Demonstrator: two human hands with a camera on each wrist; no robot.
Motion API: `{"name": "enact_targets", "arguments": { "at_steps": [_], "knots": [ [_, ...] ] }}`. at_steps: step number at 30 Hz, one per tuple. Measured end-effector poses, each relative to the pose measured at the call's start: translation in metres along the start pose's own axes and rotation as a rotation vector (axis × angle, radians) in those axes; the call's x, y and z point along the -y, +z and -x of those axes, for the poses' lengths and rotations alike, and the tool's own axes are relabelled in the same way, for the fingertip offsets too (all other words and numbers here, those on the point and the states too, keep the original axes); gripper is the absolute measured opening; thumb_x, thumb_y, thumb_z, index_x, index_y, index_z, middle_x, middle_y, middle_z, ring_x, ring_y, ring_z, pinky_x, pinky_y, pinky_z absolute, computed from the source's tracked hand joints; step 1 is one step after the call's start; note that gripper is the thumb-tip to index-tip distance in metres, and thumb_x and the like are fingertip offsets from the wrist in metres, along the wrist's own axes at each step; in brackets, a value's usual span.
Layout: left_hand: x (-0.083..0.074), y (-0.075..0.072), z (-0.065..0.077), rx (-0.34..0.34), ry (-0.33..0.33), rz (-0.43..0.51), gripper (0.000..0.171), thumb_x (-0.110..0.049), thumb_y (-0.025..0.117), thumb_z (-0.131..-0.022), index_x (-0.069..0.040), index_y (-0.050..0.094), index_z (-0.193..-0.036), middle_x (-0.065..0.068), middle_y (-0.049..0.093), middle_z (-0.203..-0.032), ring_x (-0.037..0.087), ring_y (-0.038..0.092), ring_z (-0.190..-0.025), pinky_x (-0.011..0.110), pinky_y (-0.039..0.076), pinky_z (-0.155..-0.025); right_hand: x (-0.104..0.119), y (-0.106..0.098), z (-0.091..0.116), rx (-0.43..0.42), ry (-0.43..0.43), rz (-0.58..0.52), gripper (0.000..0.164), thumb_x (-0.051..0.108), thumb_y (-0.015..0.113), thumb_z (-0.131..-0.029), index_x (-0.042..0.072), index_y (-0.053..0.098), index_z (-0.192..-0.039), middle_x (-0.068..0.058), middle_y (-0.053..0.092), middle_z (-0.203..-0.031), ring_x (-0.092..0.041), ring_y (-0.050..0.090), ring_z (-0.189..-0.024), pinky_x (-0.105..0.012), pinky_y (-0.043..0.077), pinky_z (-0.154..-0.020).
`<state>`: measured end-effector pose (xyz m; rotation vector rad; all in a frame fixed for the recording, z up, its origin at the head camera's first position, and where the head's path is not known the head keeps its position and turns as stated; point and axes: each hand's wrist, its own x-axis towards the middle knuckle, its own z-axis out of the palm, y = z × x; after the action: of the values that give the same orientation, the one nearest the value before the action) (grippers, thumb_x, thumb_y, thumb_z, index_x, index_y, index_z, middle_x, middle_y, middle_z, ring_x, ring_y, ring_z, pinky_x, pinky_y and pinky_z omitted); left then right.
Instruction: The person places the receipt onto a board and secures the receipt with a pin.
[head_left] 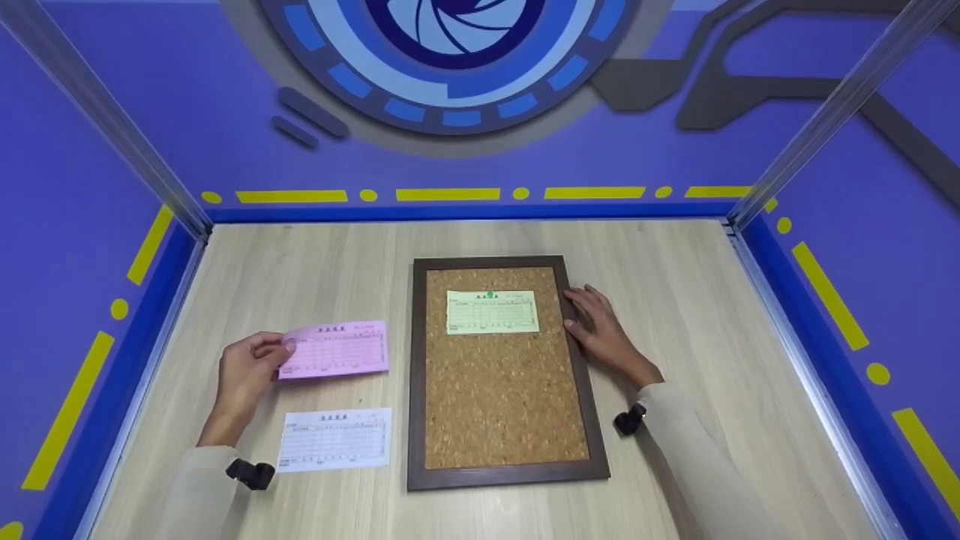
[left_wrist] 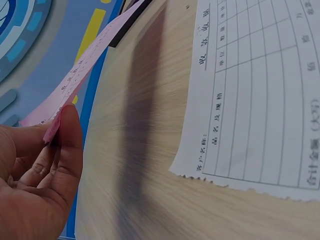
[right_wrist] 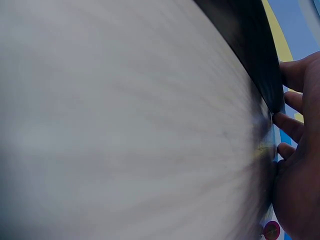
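My left hand [head_left: 247,367] pinches the left edge of a pink receipt slip [head_left: 337,349] between thumb and fingers. In the left wrist view the pink slip [left_wrist: 82,72] is raised off the table, casting a shadow. Just below it in the head view, a white receipt slip [head_left: 335,440] lies flat. A cork board [head_left: 502,405] with a dark brown frame lies at the middle. Near its top is a light green receipt slip [head_left: 493,319] with a green pushpin [head_left: 490,295] at its upper edge. The fingertips of my right hand [head_left: 606,330] rest against the frame's right side.
The pale wooden table [head_left: 697,300] is bordered by blue-purple panels [head_left: 465,169] at the back and both sides. Metal posts [head_left: 795,142] rise at the back corners. A black wrist camera [head_left: 628,420] sits on each sleeve.
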<state>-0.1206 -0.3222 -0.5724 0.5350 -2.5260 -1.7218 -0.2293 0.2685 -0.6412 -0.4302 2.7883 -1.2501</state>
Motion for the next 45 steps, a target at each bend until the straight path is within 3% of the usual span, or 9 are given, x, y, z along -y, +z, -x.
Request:
{"name": "enact_targets", "arguments": {
  "at_steps": [25, 36, 45],
  "knots": [
    [-0.015, 0.009, 0.006, 0.036, 0.002, 0.034, 0.03, -0.005, 0.074, -0.104, 0.01, 0.07, -0.129, 0.006, 0.079, -0.101, 0.007, 0.068, -0.08, 0.022, 0.058, -0.067, -0.003, 0.001, 0.002, -0.025, -0.037, -0.032, 0.059, 0.022, 0.069, -0.109, 0.004, 0.051, -0.163, -0.024, 0.044, -0.169, -0.046, 0.019, -0.166, -0.067, 0.014, -0.132],
    [-0.019, 0.015, 0.007, 0.026, 0.046, 0.001, 0.025, -0.008, 0.072, -0.106, 0.006, 0.073, -0.126, 0.013, 0.079, -0.104, 0.011, 0.068, -0.081, 0.021, 0.058, -0.068, -0.002, 0.001, 0.0, -0.007, 0.002, -0.025, 0.059, 0.025, 0.066, -0.11, 0.005, 0.05, -0.164, -0.023, 0.042, -0.171, -0.045, 0.016, -0.167, -0.067, 0.014, -0.132],
    [-0.02, 0.018, 0.007, 0.038, 0.039, 0.021, 0.027, -0.005, 0.074, -0.104, 0.009, 0.072, -0.127, 0.01, 0.079, -0.102, 0.008, 0.068, -0.079, 0.021, 0.058, -0.066, -0.003, 0.001, -0.001, -0.007, -0.002, -0.028, 0.059, 0.025, 0.067, -0.11, 0.005, 0.05, -0.164, -0.023, 0.043, -0.171, -0.045, 0.016, -0.167, -0.066, 0.014, -0.132]
  ]
}}
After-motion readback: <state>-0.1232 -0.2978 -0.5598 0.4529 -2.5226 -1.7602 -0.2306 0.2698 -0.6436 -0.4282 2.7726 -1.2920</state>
